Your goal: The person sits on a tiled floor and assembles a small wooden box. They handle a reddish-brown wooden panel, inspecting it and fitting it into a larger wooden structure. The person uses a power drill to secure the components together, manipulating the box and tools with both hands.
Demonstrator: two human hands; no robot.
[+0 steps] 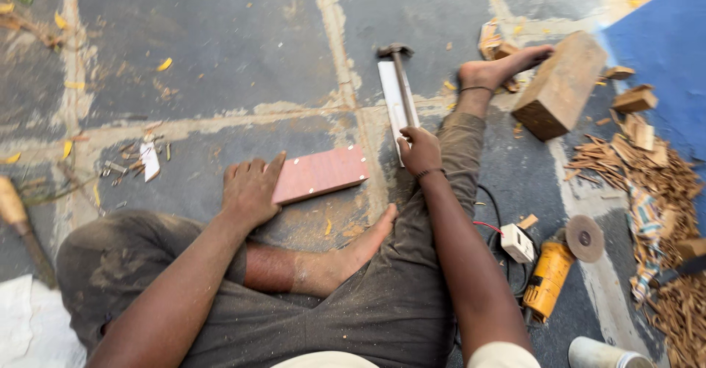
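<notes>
I sit on a stone floor with one leg folded and the other stretched out. My left hand [250, 188] rests flat on the near left end of a small reddish board [322, 174] that lies on the floor. My right hand [419, 149] is closed around the lower end of a hammer's handle [404, 88]. The hammer's metal head [394, 49] points away from me. Under the hammer lies a flat pale metal ruler [391, 96].
A big wooden block [560, 85] stands by my outstretched foot [504, 66]. A yellow angle grinder [553, 272] with its disc and a white plug lie at the right. Wood shavings and offcuts [654, 184] pile up at the right; nails and small bits [136, 161] lie at the left.
</notes>
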